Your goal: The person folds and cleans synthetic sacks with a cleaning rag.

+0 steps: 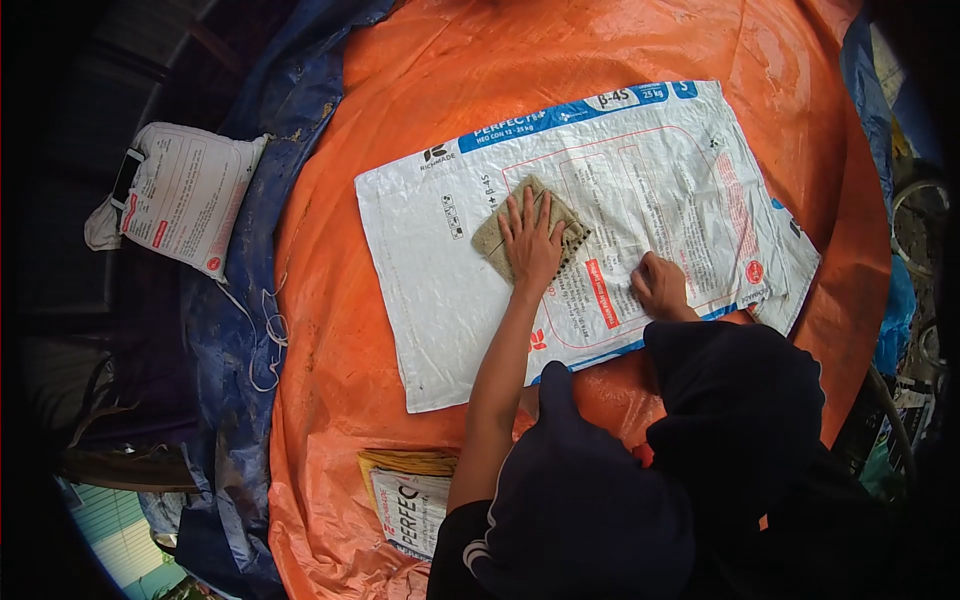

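Left hand (533,240) lies open on cloth (492,243) — right hand (662,288) rests clenched on sack (428,290).

The left hand (531,236) presses down, palm flat, fingers spread — arm extended; the right hand (660,285) rests lower — fingers curled inward.

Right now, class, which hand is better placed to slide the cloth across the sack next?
Probably the left hand: it lies spread flat on the cloth. The right hand is curled at the printed sack, apart from the cloth.
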### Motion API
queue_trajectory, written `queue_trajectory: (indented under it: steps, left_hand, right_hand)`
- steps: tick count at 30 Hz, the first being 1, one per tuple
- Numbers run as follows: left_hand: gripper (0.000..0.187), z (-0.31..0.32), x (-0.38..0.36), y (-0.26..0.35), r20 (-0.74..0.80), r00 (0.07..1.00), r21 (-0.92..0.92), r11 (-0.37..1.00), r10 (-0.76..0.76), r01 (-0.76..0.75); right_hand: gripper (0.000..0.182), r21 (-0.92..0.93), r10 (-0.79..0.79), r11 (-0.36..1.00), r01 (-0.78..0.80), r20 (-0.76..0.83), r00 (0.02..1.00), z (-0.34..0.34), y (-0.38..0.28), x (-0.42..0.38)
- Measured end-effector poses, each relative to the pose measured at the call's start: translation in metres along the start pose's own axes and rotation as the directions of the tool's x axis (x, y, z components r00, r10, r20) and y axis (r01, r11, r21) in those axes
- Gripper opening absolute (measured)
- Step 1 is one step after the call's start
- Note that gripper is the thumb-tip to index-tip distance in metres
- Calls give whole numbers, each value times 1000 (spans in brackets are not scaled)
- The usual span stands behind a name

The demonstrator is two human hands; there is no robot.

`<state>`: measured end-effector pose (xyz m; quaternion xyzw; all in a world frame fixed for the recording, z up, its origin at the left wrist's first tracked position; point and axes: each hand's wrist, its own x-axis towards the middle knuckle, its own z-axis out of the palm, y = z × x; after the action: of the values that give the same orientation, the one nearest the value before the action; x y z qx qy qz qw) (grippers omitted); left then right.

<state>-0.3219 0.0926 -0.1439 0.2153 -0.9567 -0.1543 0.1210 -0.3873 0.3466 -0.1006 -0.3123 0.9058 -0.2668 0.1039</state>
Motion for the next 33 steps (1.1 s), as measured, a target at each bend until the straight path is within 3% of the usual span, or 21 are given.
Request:
queue_trajectory:
  steps: [10,16,19,22,25,28,33]
  left_hand:
    - [50,-75,-30,-165,-144,954,293,910,-261,293]
    - [51,-83,-57,-176,-188,916,348,848,-355,400]
    - [50,-60,-65,-132,-152,950,240,922,-272,303]
    - [50,-32,-66,-51,-16,999,9,999,-39,39]
    - [51,-16,-57,29,117,965,-179,960,236,-213]
    - [51,5,-51,64,119,924,-256,911,362,-324]
    - [51,-4,-45,29,113,961,-158,959,253,-234]
  right_hand:
    - [23,21,3,1000,-3,-1,1000,-1,1,0]
    - [22,37,-11,999,13,-31,999,1,5,-1]
    - [21,13,-22,1000,22,-37,999,4,5,-1]
    - [21,20,-25,999,26,-28,999,3,5,-2]
    - [20,11,-36,999,37,-30,999,5,6,-2]
    - [20,12,-17,1000,18,-37,999,5,3,-2]
    - [20,-4,-4,1000,4,-5,1000,1,2,-2]
